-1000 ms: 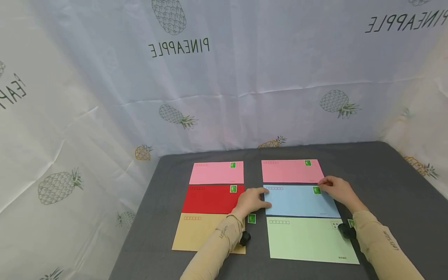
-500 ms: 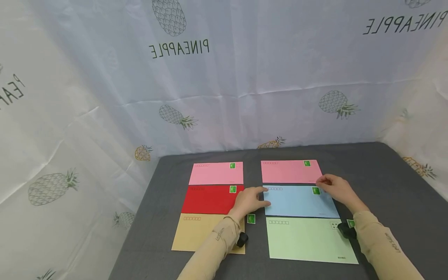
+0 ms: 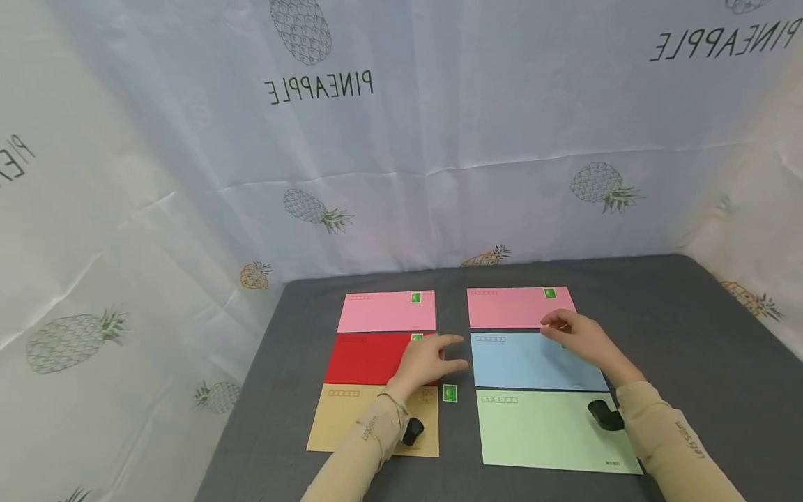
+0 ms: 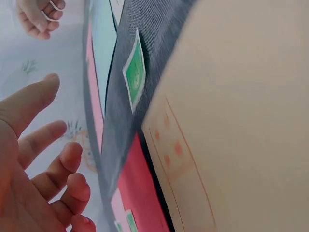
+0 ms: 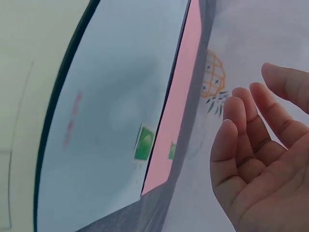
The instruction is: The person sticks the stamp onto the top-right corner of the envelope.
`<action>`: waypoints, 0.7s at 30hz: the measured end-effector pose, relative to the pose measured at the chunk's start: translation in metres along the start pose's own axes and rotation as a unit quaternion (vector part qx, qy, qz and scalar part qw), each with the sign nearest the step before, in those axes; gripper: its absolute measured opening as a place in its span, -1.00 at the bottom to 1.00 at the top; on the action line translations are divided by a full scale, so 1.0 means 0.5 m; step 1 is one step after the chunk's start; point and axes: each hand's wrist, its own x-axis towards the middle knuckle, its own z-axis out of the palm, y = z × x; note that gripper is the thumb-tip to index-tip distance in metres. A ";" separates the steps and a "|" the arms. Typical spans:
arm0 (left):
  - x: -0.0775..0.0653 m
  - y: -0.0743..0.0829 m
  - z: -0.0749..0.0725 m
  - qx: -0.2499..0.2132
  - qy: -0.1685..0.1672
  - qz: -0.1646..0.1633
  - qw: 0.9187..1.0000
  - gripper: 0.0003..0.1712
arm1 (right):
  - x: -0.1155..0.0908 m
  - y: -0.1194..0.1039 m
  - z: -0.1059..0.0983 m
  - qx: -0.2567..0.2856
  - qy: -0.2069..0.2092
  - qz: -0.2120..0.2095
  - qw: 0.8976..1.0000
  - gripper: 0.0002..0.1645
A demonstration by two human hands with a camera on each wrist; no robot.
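Note:
My left hand [image 3: 422, 361] hovers over the right part of a red envelope [image 3: 360, 359], thumb and fingers apart and nothing between them. It partly covers the green stamp [image 3: 417, 337] at that envelope's top right corner. Above the right part of a blue envelope [image 3: 514, 362] is my right hand [image 3: 580, 338], fingers loosely bent and holding nothing. The blue envelope's green stamp [image 5: 144, 143] lies flat in its corner in the right wrist view; the head view shows only a sliver. A loose green stamp [image 3: 449, 394] lies on the dark cloth beside a tan envelope [image 3: 332, 425].
Two pink envelopes [image 3: 385, 317], each bearing a green stamp [image 3: 549, 293], lie along the back. A pale green envelope [image 3: 539, 432] lies front right, its top right corner behind the right wrist's black camera [image 3: 605, 415]. A pineapple-print curtain [image 3: 401, 209] stands behind the dark-covered table [image 3: 251, 418].
Both hands have lifted off the blue envelope and moved left. The right hand has left its stamp lying there. The right sleeve now hides the loose stamp beside the pale green envelope.

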 end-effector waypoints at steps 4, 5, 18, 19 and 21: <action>-0.012 -0.020 -0.014 0.019 0.002 -0.002 1.000 -0.43 | 0.001 -0.022 0.013 0.004 -0.004 -0.014 1.000 -0.53; -0.016 -0.024 -0.018 0.019 0.001 -0.004 1.000 -0.42 | 0.001 -0.027 0.017 0.006 -0.004 -0.019 1.000 -0.54; -0.066 -0.067 -0.062 0.006 0.009 -0.021 1.000 -0.44 | -0.001 -0.099 0.071 0.045 -0.001 -0.068 0.997 -0.67; -0.068 -0.069 -0.063 0.007 0.009 -0.020 1.000 -0.44 | -0.001 -0.102 0.075 0.048 -0.003 -0.069 0.996 -0.66; -0.073 -0.073 -0.065 0.008 0.009 -0.021 1.000 -0.44 | -0.002 -0.108 0.084 0.052 -0.007 -0.073 0.996 -0.64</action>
